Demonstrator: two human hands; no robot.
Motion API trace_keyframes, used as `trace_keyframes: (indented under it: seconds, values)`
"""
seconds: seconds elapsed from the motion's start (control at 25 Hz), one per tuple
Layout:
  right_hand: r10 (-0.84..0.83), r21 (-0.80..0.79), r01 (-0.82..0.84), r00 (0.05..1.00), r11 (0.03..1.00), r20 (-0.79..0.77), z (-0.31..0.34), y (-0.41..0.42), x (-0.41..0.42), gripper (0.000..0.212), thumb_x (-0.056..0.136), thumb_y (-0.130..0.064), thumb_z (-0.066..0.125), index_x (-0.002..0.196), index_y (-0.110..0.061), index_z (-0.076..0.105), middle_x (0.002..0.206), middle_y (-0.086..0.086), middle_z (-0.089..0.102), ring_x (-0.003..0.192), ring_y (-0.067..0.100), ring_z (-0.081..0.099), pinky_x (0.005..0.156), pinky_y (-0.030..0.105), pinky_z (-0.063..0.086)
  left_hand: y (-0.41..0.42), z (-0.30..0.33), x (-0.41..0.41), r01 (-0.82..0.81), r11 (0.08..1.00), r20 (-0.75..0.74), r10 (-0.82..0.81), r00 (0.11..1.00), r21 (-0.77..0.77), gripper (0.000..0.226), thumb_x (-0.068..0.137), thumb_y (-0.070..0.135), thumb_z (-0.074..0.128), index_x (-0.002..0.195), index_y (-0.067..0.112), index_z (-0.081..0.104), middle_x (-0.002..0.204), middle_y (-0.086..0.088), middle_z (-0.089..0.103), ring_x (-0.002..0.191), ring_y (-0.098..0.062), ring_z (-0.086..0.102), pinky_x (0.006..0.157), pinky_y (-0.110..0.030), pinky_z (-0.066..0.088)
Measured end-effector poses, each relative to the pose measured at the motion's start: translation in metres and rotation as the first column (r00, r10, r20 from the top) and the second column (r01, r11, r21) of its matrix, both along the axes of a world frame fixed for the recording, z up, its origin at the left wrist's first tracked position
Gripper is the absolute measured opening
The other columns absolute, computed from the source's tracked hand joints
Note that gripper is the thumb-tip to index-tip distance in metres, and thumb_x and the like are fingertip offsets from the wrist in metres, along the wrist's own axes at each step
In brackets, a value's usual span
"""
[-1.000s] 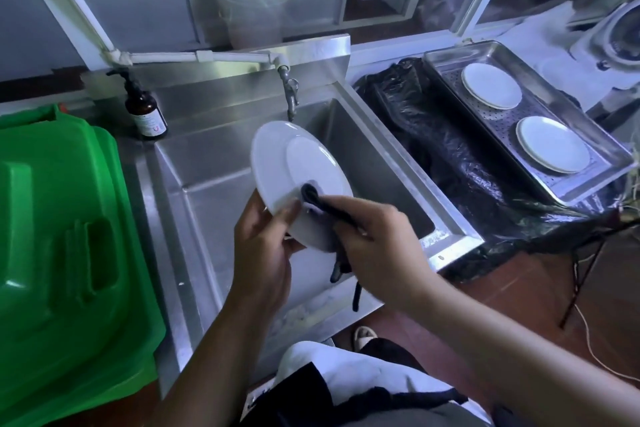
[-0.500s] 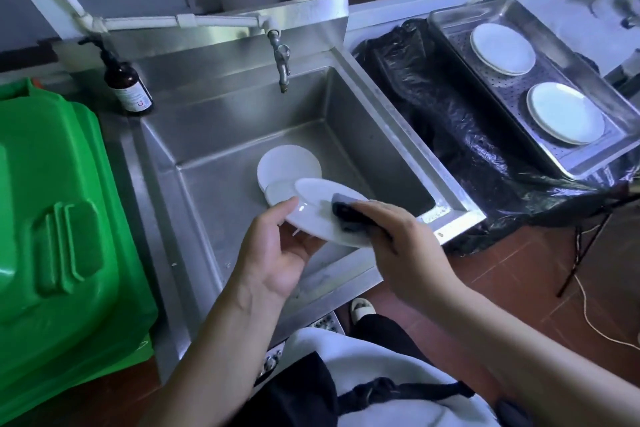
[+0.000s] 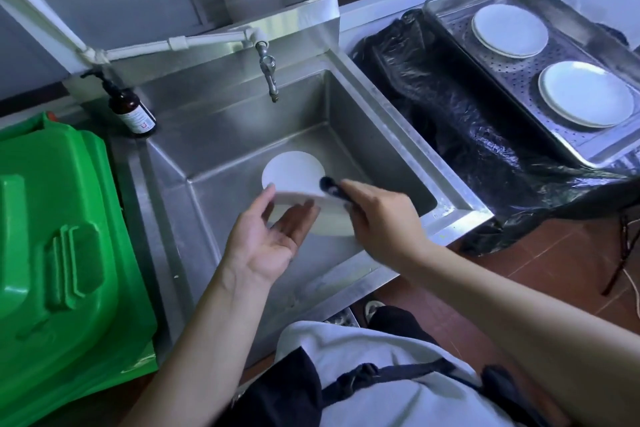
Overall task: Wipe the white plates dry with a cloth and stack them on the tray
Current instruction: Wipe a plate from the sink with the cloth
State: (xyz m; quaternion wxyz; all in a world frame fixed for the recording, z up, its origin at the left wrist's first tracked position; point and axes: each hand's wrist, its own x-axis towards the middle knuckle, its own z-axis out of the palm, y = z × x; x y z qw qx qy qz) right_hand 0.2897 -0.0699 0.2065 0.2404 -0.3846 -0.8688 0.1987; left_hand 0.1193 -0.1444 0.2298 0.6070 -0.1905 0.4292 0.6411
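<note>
Plate (image 3: pixel 325 218) hovers over our sink (image 3: pixel 398 135); left hand (image 3: pixel 273 239), fingers apart, cradles it while right hand (image 3: pixel 377 218), clamped on cloth (image 3: pixel 330 185), wipes. Tray (image 3: pixel 450 28) waits at two o'clock.

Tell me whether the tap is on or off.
Off, as far as the picture shows: no stream of water falls from the tap into the sink, and the steel below its spout looks undisturbed.
</note>
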Motion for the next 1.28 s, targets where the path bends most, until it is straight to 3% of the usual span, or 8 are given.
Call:
trace_keyframes:
  seconds: [0.08,0.24,0.32,0.44,0.6,0.8,1.04,1.28]
  values:
    - [-0.241,-0.392,0.197,0.968,0.899,-0.065,-0.006,0.035,0.003,0.017,0.087,-0.007,0.061,0.095,-0.016,0.073,0.082,0.001,0.072,0.072,0.023,0.064,0.065,0.034,0.051,0.006,-0.006,-0.003,0.034,0.999,-0.201,-0.032,0.979,0.005,0.021,0.105,0.03,0.057,0.118,0.015,0.064,0.109,-0.014,0.074,0.103,-0.029,0.072,0.08,-0.049,0.062]
    - [-0.55,-0.927,0.078,0.822,0.366,-0.148,-0.03,0.073,0.038,0.014,0.085,0.004,0.068,0.091,-0.006,0.077,0.075,0.011,0.067,0.059,0.02,0.059,0.057,0.03,0.042,-0.004,-0.013,-0.025,-0.085,0.994,-0.715,0.012,0.7,-0.067,0.031,0.105,0.041,0.051,0.121,0.027,0.073,0.112,-0.004,0.078,0.106,-0.017,0.073,0.089,-0.038,0.057]
    - [-0.574,-0.985,-0.028,0.81,0.171,-0.123,-0.04,0.077,0.054,0.019,0.088,0.002,0.067,0.101,-0.006,0.078,0.089,0.015,0.072,0.073,0.025,0.064,0.061,0.029,0.043,-0.014,-0.017,-0.028,0.092,0.988,-0.77,-0.152,0.619,-0.121,0.042,0.094,0.045,0.064,0.136,0.037,0.064,0.13,-0.001,0.07,0.119,-0.017,0.066,0.09,-0.043,0.057]
    - [-0.577,-0.984,-0.181,0.804,-0.009,-0.142,-0.051,0.082,0.066,0.023,0.09,-0.001,0.067,0.109,-0.009,0.077,0.105,0.015,0.075,0.087,0.029,0.071,0.063,0.028,0.052,-0.018,-0.021,-0.007,0.44,0.897,-0.61,-0.374,0.699,-0.046,0.075,0.074,0.031,0.081,0.144,0.042,0.055,0.134,-0.003,0.068,0.115,-0.025,0.069,0.078,-0.049,0.061]
    - [-0.565,-0.959,-0.264,0.81,-0.108,-0.159,-0.061,0.081,0.071,0.027,0.091,-0.001,0.065,0.116,-0.005,0.073,0.106,0.017,0.073,0.086,0.03,0.071,0.065,0.031,0.057,-0.013,-0.024,0.017,0.436,0.899,-0.629,-0.312,0.712,0.048,0.077,0.069,0.012,0.078,0.138,0.041,0.061,0.137,-0.002,0.065,0.119,-0.029,0.066,0.078,-0.052,0.061]
    - [-0.563,-0.978,-0.162,0.824,-0.129,-0.063,-0.056,0.088,0.084,0.01,0.087,-0.003,0.072,0.082,-0.012,0.075,0.089,0.013,0.074,0.068,0.024,0.07,0.054,0.028,0.055,-0.006,-0.024,0.043,0.341,0.94,-0.658,-0.257,0.708,0.0,0.069,0.07,-0.001,0.063,0.128,0.038,0.069,0.119,0.001,0.071,0.103,-0.018,0.071,0.069,-0.039,0.06]
    - [-0.668,-0.903,0.157,0.724,0.399,-0.17,-0.034,0.113,0.083,0.024,0.085,-0.008,0.064,0.083,-0.029,0.075,0.076,0.001,0.075,0.067,0.013,0.069,0.061,0.031,0.053,-0.008,-0.018,0.064,0.28,0.959,-0.707,-0.18,0.684,0.028,0.069,0.07,-0.003,0.06,0.125,0.037,0.07,0.116,0.002,0.072,0.1,-0.013,0.07,0.072,-0.033,0.06]
    - [-0.517,-0.878,0.132,0.844,0.459,-0.143,-0.021,0.093,0.027,0.015,0.086,-0.019,0.057,0.084,-0.014,0.071,0.062,0.0,0.056,0.061,0.017,0.051,0.06,0.03,0.039,-0.005,-0.004,0.088,0.348,0.936,-0.768,-0.186,0.612,0.05,0.075,0.076,-0.007,0.059,0.133,0.042,0.065,0.121,0.006,0.072,0.105,-0.014,0.07,0.068,-0.035,0.061]
